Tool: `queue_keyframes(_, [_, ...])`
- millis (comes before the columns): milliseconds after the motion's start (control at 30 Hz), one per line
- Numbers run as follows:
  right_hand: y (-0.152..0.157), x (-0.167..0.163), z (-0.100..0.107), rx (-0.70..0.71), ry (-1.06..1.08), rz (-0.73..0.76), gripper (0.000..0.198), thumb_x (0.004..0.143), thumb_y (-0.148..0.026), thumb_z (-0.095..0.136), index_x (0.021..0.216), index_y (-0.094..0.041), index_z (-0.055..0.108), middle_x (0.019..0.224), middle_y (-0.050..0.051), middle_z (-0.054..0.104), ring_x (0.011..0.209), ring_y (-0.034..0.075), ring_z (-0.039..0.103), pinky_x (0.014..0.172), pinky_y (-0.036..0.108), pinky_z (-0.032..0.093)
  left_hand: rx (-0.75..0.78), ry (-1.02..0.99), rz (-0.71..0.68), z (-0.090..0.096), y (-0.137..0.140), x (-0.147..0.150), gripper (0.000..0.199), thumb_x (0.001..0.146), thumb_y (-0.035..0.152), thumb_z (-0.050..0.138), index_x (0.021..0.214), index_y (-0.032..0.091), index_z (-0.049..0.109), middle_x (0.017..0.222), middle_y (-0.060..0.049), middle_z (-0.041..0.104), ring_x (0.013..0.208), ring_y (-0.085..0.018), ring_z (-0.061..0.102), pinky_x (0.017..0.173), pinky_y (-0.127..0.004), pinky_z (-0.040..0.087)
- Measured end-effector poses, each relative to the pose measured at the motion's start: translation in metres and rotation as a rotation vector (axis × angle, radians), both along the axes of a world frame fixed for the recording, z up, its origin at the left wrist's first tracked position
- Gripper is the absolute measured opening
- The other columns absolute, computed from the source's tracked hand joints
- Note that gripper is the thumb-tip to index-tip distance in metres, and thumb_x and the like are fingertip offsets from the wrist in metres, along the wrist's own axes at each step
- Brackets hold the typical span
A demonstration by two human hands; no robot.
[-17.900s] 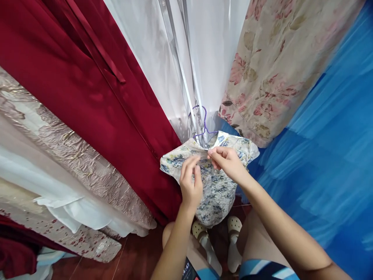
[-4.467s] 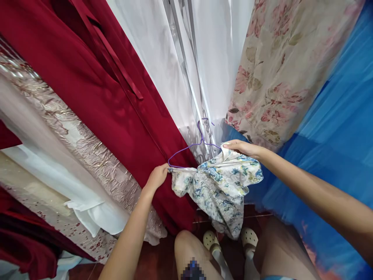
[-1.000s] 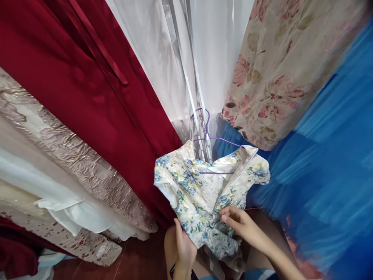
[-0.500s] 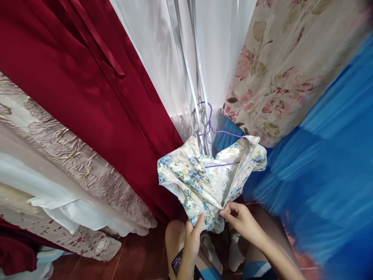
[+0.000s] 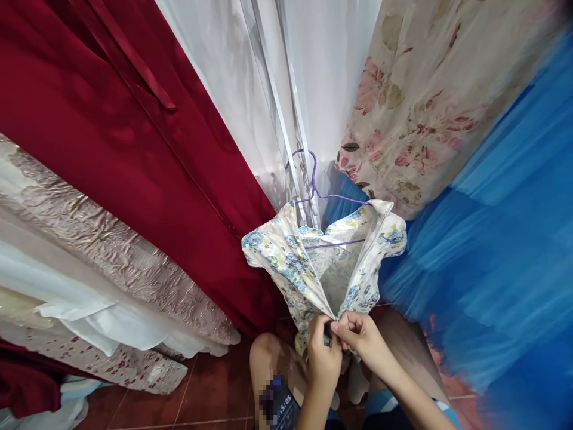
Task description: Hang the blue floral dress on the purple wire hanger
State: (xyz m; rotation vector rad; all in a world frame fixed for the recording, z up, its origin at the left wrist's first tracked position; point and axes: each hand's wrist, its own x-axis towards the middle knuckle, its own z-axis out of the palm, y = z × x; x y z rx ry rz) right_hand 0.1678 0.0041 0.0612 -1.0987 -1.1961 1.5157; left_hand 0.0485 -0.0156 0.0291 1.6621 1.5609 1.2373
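Note:
A white short-sleeved top (image 5: 286, 251) with blue and yellow flowers hangs on a thin purple wire hanger (image 5: 316, 185). Its V-shaped opening is spread, showing the paler inside. At the bottom point of that opening, my left hand (image 5: 323, 346) is closed on the fabric edge. My right hand (image 5: 358, 331) pinches the same spot from the other side, fingertips touching or nearly touching those of the left. Whatever small fastening lies between the fingers is hidden.
Long garments surround me: a dark red one (image 5: 179, 179), a white one (image 5: 215, 71), a beige floral one (image 5: 412, 119) and blue tulle (image 5: 501, 251). White straps (image 5: 277, 101) hang behind the hanger. A phone (image 5: 284, 406) rests on my lap above red floor tiles (image 5: 215, 388).
My left hand has moved up and right from the top's lower hem to the bottom of the opening, beside my right hand. The opening is spread wider and the hanger has shifted slightly left.

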Motion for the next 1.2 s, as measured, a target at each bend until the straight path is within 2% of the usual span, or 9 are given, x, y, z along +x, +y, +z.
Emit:
queue_keyframes(200, [0.023,0.008,0.025,-0.033,0.065,-0.061,0.038,0.08,-0.048,0.07,0.06,-0.019,0.056,0.043,-0.004,0.052,0.039,0.009,0.036,0.044,0.025,0.025,-0.047,0.087,-0.165,0.014,0.012,-0.002,0.012,0.095,0.017,0.042,0.097,0.021,0.053,0.092,-0.006,0.063,0.089,-0.021,0.061,0.08,-0.031,0.046])
queue_keyframes(400, [0.074,0.001,0.09,0.139,0.077,-0.151,0.041,0.079,-0.041,0.073,0.051,-0.018,0.054,0.042,-0.003,0.054,0.038,0.008,0.034,0.042,0.024,0.023,-0.066,0.586,-0.269,0.042,0.011,-0.005,0.028,0.085,0.004,0.042,0.106,0.018,0.055,0.101,-0.009,0.063,0.091,-0.026,0.058,0.079,-0.036,0.045])
queue_keyframes(533, [0.101,-0.014,0.135,0.241,0.132,-0.182,0.036,0.077,-0.038,0.074,0.051,-0.018,0.057,0.043,-0.002,0.056,0.038,0.008,0.037,0.04,0.023,0.027,-0.055,0.822,-0.264,0.059,0.004,0.004,0.057,0.068,-0.011,0.042,0.117,0.015,0.054,0.108,-0.01,0.062,0.093,-0.027,0.06,0.083,-0.039,0.046])
queue_keyframes(700, [0.118,-0.019,0.171,0.316,0.128,-0.218,0.031,0.077,-0.034,0.073,0.055,-0.017,0.06,0.046,-0.001,0.058,0.038,0.008,0.038,0.039,0.023,0.029,-0.081,0.957,-0.297,0.06,-0.003,0.016,0.05,0.071,-0.008,0.045,0.114,0.013,0.059,0.107,-0.014,0.064,0.091,-0.031,0.063,0.083,-0.045,0.05])
queue_keyframes(833, [0.121,-0.016,0.18,0.355,0.112,-0.249,0.03,0.078,-0.036,0.072,0.058,-0.018,0.059,0.047,-0.002,0.057,0.038,0.008,0.039,0.039,0.023,0.03,-0.064,0.802,-0.333,0.045,-0.003,0.016,0.053,0.074,-0.005,0.041,0.116,0.02,0.062,0.106,-0.015,0.066,0.093,-0.033,0.065,0.082,-0.044,0.05])
queue_keyframes(933, [0.119,-0.013,0.174,0.379,0.115,-0.24,0.027,0.079,-0.04,0.072,0.067,-0.017,0.061,0.049,-0.003,0.058,0.039,0.008,0.04,0.04,0.022,0.03,-0.055,0.541,-0.379,0.05,0.009,0.006,0.036,0.079,0.005,0.047,0.102,0.027,0.063,0.1,-0.01,0.066,0.092,-0.031,0.064,0.079,-0.042,0.05])
queue_keyframes(1000, [0.117,-0.01,0.168,0.389,0.104,-0.23,0.028,0.079,-0.042,0.071,0.071,-0.017,0.061,0.048,-0.003,0.059,0.039,0.008,0.04,0.041,0.022,0.029,-0.022,0.364,-0.355,0.07,0.025,-0.004,0.018,0.086,0.013,0.048,0.091,0.026,0.061,0.09,-0.006,0.065,0.086,-0.026,0.063,0.076,-0.039,0.05])
queue_keyframes(1067, [0.115,-0.008,0.163,0.396,0.097,-0.213,0.03,0.079,-0.043,0.071,0.071,-0.017,0.06,0.047,-0.003,0.058,0.04,0.007,0.04,0.042,0.022,0.03,0.079,0.199,-0.277,0.101,0.045,-0.015,0.012,0.092,0.019,0.048,0.094,0.024,0.059,0.087,-0.004,0.064,0.083,-0.021,0.062,0.077,-0.035,0.049])
queue_keyframes(1200, [0.112,-0.003,0.16,0.405,0.093,-0.198,0.032,0.08,-0.046,0.07,0.071,-0.017,0.06,0.047,-0.004,0.057,0.04,0.008,0.042,0.043,0.022,0.031,0.345,0.027,-0.097,0.169,0.09,-0.031,0.032,0.098,0.026,0.046,0.129,0.022,0.053,0.081,-0.002,0.061,0.076,-0.016,0.06,0.078,-0.029,0.048])
